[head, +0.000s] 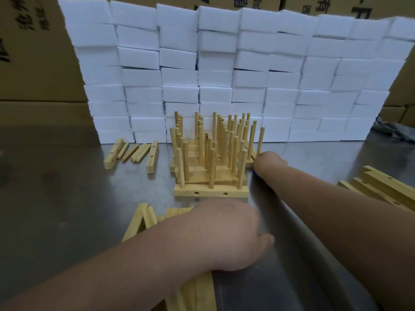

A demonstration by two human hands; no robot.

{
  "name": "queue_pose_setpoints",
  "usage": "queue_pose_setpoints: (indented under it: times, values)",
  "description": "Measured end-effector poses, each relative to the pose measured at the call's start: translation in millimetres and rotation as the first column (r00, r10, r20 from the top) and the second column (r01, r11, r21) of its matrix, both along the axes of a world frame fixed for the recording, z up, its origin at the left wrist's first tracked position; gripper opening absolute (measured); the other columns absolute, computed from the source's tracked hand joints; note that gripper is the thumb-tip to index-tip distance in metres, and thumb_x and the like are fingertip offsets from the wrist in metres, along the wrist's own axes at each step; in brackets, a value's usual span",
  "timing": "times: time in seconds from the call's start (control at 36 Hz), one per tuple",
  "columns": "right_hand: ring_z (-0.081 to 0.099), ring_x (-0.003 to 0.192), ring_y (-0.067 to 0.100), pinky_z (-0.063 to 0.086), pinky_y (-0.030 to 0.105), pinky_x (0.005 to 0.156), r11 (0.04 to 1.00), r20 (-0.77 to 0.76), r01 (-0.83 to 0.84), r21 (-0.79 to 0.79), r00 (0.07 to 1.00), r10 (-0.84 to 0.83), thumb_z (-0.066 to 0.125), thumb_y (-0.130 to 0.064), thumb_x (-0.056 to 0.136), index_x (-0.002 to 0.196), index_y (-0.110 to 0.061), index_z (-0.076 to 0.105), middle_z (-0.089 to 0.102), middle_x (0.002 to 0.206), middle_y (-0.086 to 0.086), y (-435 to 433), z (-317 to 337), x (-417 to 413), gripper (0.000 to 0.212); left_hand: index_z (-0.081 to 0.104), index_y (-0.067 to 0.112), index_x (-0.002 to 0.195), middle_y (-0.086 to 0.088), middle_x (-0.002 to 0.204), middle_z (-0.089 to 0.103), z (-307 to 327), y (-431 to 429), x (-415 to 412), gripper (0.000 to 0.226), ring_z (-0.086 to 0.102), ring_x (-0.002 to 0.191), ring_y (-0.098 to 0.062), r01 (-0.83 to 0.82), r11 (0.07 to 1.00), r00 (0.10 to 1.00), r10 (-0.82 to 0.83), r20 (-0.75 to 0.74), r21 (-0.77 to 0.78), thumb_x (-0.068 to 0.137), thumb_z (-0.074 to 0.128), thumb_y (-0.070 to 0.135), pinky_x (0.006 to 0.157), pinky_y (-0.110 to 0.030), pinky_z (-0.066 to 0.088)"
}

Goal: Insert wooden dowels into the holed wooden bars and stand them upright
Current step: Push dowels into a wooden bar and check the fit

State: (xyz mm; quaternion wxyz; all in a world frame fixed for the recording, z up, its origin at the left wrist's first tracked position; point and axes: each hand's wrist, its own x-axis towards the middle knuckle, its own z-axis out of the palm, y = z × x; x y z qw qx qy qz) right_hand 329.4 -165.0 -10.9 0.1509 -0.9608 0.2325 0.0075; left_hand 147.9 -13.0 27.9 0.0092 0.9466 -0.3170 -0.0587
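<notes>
On the counter (67, 198), doweled bars (211, 191) stand clustered; right hand (269, 162) meets the rear-right dowel (261, 140), probably seating it, grip untellable; left hand (224, 234) lies over loose bars (143, 221), fingers hidden; likely next: lift a fresh bar.

My steel table (67, 198) carries a wall of white foam blocks (224, 75) along the back. Rows of holed bars with upright dowels (211, 191) stand mid-table, loose bars and dowels (132, 153) lie to their left, a near heap of bars (143, 221) sits in front, and a right-hand stack of bars (381, 185) lies at the edge.
</notes>
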Motion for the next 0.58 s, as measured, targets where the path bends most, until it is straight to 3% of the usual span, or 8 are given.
queue_pose_setpoints:
  times: [0.19,0.25,0.33,0.39,0.47,0.58]
  values:
    - [0.046,0.116,0.033,0.037,0.042,0.101,0.999,0.001,-0.043,-0.015,0.999,0.043,0.045,-0.013,0.089,0.123,-0.005,0.05,0.051,0.12,0.014,-2,-3,5,0.035,0.057,0.019,0.095,-0.002,0.086,0.058,-1,-1,-1,0.042,0.054,0.082,-0.021,0.0,1.0,1.0,-0.001,0.024,0.015,0.093,0.033,0.053,0.065,-0.034,0.043]
    - [0.049,0.114,0.032,0.038,0.038,0.097,0.994,0.006,-0.107,-0.016,0.994,0.107,0.045,-0.013,0.09,0.116,-0.004,0.054,0.053,0.102,0.014,-4,-2,3,0.028,0.055,0.019,0.092,-0.002,0.084,0.057,-1,-1,-1,0.04,0.053,0.08,-0.021,0.004,1.0,0.999,-0.005,0.032,0.013,0.093,0.033,0.053,0.064,-0.033,0.041]
    - [0.053,0.089,0.026,0.039,0.03,0.08,0.971,-0.063,-0.201,-0.128,0.979,0.195,0.05,-0.012,0.089,0.085,-0.005,0.054,0.04,0.072,0.007,-8,11,-7,0.009,0.052,0.02,0.087,-0.001,0.08,0.053,-1,0,-1,0.038,0.049,0.077,-0.02,0.013,1.0,0.999,-0.013,0.047,0.008,0.093,0.033,0.053,0.059,-0.032,0.034]
    - [0.057,0.092,0.027,0.04,0.029,0.076,0.95,-0.046,-0.225,-0.215,0.974,0.22,0.051,-0.01,0.089,0.09,-0.003,0.06,0.051,0.079,0.009,-17,19,-15,0.011,0.05,0.021,0.085,-0.001,0.079,0.05,-1,1,-1,0.038,0.046,0.077,-0.021,0.017,1.0,0.998,-0.017,0.062,0.008,0.092,0.033,0.053,0.057,-0.032,0.031]
    - [0.051,0.11,0.033,0.041,0.031,0.083,0.943,0.129,-0.117,-0.312,0.978,0.164,0.044,-0.011,0.088,0.105,-0.005,0.057,0.056,0.115,0.016,-47,26,-24,0.023,0.05,0.02,0.084,0.0,0.08,0.048,-2,0,-2,0.038,0.044,0.077,-0.022,0.009,1.0,0.997,-0.01,0.076,0.014,0.092,0.033,0.053,0.056,-0.031,0.029]
    - [0.053,0.104,0.032,0.041,0.032,0.079,0.904,0.106,-0.047,-0.425,0.989,0.101,0.042,-0.015,0.085,0.103,-0.01,0.055,0.056,0.115,0.013,-90,48,-39,0.023,0.047,0.019,0.083,-0.001,0.079,0.044,-1,0,-2,0.037,0.041,0.077,-0.023,0.0,1.0,0.997,-0.002,0.074,0.027,0.093,0.033,0.052,0.056,-0.031,0.027]
